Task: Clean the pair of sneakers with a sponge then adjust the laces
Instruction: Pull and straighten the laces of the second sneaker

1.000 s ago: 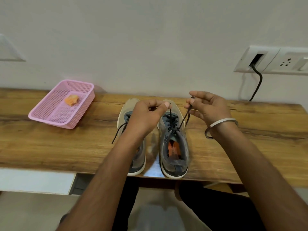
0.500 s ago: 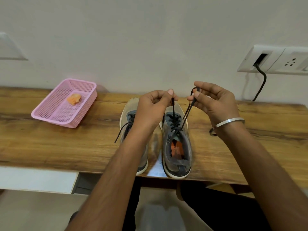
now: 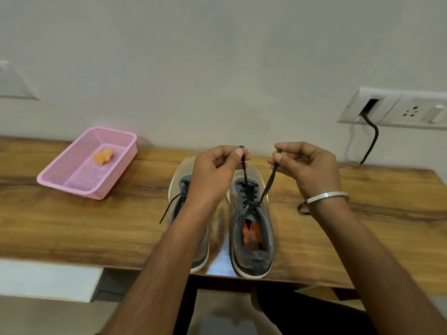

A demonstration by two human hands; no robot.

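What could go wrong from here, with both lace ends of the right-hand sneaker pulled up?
The left hand and right hand each pinch a lace end; a hard upward pull could tip or drag the right-hand sneaker, whose heel sits at the table edge. The left forearm crosses the other sneaker and might nudge it off too.

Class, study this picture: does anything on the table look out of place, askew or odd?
One thing: the left sneaker has a loose lace trailing over its side. The sneakers' heels slightly overhang the table edge. The sponge sits tidily in the pink basket.
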